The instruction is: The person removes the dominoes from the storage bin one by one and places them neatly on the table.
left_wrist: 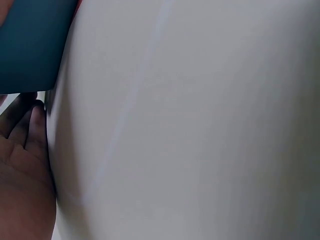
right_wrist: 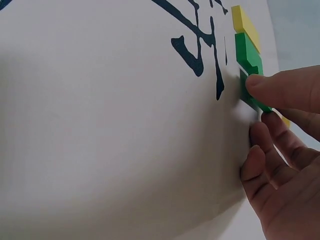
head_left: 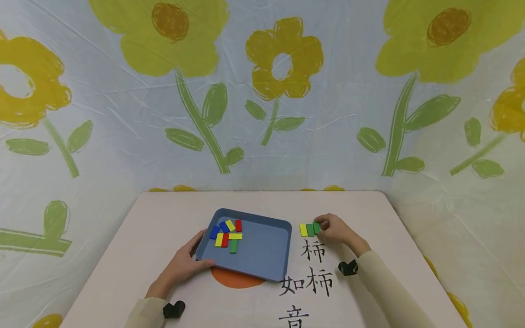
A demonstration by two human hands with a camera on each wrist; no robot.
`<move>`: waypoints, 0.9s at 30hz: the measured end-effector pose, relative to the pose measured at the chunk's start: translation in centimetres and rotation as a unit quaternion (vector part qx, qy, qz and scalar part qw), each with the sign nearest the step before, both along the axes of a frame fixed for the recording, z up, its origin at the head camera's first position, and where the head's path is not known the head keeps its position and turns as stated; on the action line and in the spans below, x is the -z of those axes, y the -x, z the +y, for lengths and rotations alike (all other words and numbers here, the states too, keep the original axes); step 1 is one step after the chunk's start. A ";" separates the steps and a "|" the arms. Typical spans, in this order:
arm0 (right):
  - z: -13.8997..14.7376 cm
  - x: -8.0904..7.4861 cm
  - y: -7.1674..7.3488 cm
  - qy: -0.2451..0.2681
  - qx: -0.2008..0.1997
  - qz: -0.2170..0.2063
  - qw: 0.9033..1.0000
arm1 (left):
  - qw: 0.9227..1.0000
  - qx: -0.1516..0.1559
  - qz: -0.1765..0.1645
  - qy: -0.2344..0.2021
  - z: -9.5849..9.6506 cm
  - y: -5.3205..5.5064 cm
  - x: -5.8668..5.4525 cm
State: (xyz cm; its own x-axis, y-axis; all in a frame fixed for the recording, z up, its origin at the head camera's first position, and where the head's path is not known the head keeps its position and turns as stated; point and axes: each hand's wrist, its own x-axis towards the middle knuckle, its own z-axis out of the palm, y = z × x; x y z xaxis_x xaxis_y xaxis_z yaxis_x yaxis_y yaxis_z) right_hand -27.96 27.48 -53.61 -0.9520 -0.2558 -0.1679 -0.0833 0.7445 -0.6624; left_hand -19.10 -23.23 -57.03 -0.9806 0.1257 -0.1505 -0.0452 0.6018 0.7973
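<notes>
My left hand [head_left: 184, 260] grips the near left corner of a blue-grey tray [head_left: 262, 262], thumb along the front rim and fingers at the left side. In the left wrist view, curled fingers [left_wrist: 35, 122] show beneath the tray's corner [left_wrist: 35, 50]. Right of the tray, my right hand [head_left: 337, 230] pinches a green block [head_left: 316, 228] between thumb and fingers, at the right end of a short row. Beside that block lie another green block [head_left: 310, 230] and a yellow block [head_left: 303, 230], side by side on the table. The right wrist view shows the thumb [right_wrist: 280, 92] against the pinched green block.
Several blue, yellow, red and green blocks, among them a lone green block [head_left: 233, 246], lie in the tray's left half. The pale tabletop [head_left: 328, 305] bears black characters and an orange shape [head_left: 238, 279] partly under the tray. A flower-printed cloth [head_left: 328, 150] hangs behind.
</notes>
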 end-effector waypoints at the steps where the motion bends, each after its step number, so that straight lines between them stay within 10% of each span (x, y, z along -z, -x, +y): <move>1: 0.0 0.0 0.0 -0.002 0.000 0.001 1.000 | 1.000 0.000 0.000 0.000 0.0 0.0 0.0; 27: -0.2 1.2 -0.1 -0.020 -0.007 0.030 0.999 | 1.000 -0.001 -0.002 0.010 0.1 -0.1 0.0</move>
